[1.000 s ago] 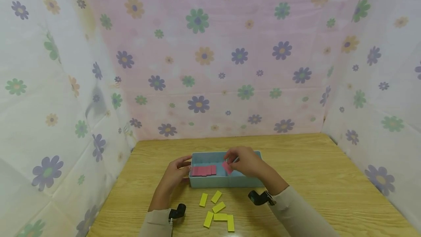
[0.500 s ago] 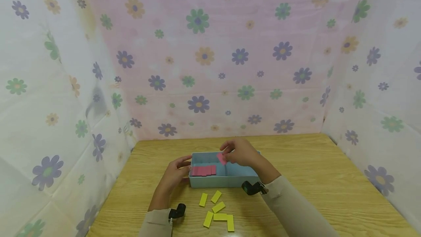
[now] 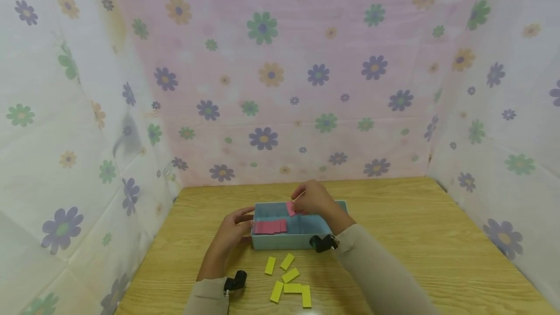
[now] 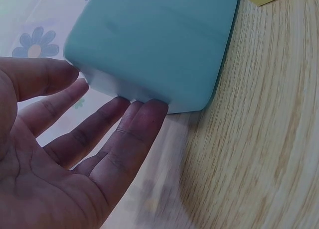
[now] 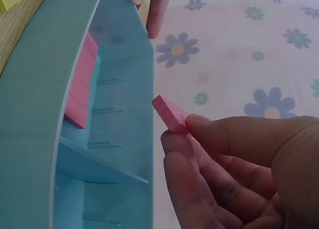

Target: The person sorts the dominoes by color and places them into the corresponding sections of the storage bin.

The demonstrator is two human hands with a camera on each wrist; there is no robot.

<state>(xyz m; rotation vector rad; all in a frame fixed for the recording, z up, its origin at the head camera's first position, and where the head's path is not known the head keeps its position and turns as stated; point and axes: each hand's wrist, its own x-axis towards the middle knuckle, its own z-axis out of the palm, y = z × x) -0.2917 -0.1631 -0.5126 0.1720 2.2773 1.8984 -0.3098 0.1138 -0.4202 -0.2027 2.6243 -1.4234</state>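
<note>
A light blue plastic box (image 3: 280, 242) with a divider (image 5: 99, 162) stands on the table. My right hand (image 3: 311, 199) pinches a pink block (image 5: 172, 114) between thumb and fingers, above the back of the box near the divider. Several pink blocks (image 3: 270, 227) lie side by side along the front of the left compartment. At the box's left end, my left hand (image 4: 75, 144) touches the end wall with its fingertips, the fingers loosely extended. The lower part of the pinched block is hidden by the fingers.
Several yellow blocks (image 3: 290, 275) lie scattered on the wooden table (image 3: 393, 256) in front of the box. A flowered cloth (image 3: 288, 91) hangs behind the table and on both sides. Each wrist wears a black camera (image 3: 236, 281).
My right hand has moved left and toward the back of the box with the pink block, from over the right compartment to near the divider. The left hand has stayed in place.
</note>
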